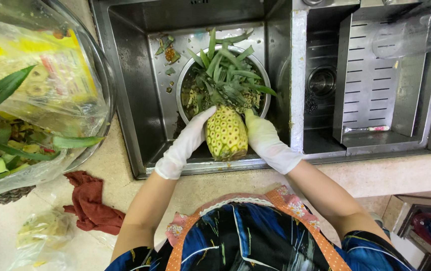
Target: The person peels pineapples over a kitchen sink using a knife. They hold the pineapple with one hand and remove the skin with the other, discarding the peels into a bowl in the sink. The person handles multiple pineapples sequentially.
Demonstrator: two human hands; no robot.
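Over the stainless-steel sink (140, 90), a yellow-green pineapple with a spiky green leaf crown (226, 131) is held between both white-gloved hands, its crown pointing away over a round metal bowl (263, 70) holding peel scraps. The left hand (188, 140) lies curved along the fruit's left side and the right hand (263, 138) along its right side, each wrapped against the rind. On the pale stone surface (401, 173), a crumpled dark-red cloth (91, 203) lies well left of the sink, beside a clear bag of green leaves and peelings (25, 100).
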